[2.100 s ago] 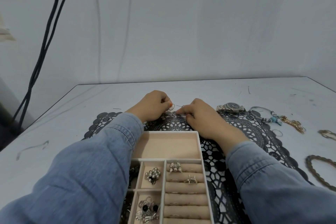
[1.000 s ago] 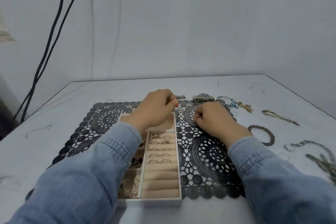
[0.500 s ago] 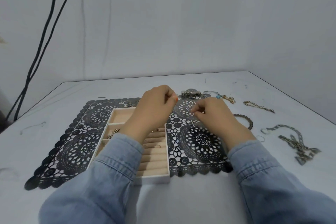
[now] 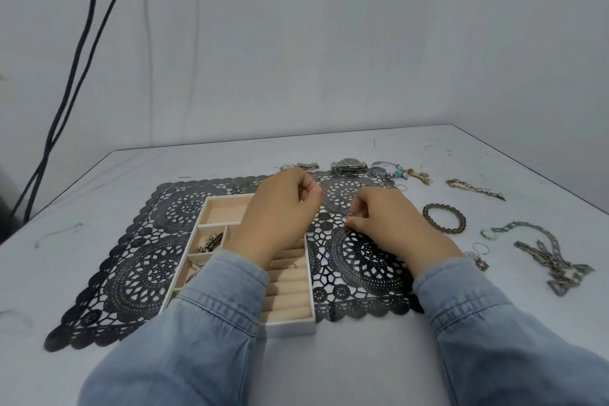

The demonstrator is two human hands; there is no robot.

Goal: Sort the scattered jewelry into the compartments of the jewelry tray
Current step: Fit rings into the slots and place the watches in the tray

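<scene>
No text, label or number is legible.

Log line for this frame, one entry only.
right hand: pinches small ring over mat | left hand: curled above tray, contents unclear | watch, bracelet, chain: loose on table

Soft, cool, even light fills your view, leaving only faint shadows beside the jewelry tray point(image 4: 290, 328). The wide lens bows the edges of the table point(image 4: 99, 208), and your near sleeves point(image 4: 197, 339) look slightly soft.
</scene>
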